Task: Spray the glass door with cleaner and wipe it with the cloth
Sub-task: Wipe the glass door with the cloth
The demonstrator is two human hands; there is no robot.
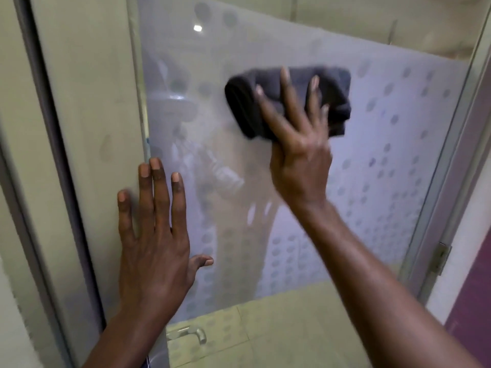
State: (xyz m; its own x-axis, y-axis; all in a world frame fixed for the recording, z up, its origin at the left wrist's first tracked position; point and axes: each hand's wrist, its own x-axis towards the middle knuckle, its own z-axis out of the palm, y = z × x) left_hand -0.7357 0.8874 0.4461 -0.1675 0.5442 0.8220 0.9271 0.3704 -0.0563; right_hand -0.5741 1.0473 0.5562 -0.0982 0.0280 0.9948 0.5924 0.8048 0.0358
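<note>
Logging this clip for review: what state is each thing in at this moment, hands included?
Frosted dotted glass door: upright, under wiping; its swing cannot be told.
Dark grey folded cloth: bunched, pressed against the glass.
Right hand: fingers spread over the cloth, pushing it on the glass.
Left hand: open, flat on the door's left edge.
Metal hinge: fixed on the right frame.
Spray cleaner: not in view.

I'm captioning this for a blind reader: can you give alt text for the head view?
The right hand presses a folded dark cloth against a frosted, dotted glass door. The left hand rests flat, fingers spread, at the door's left edge.
</note>
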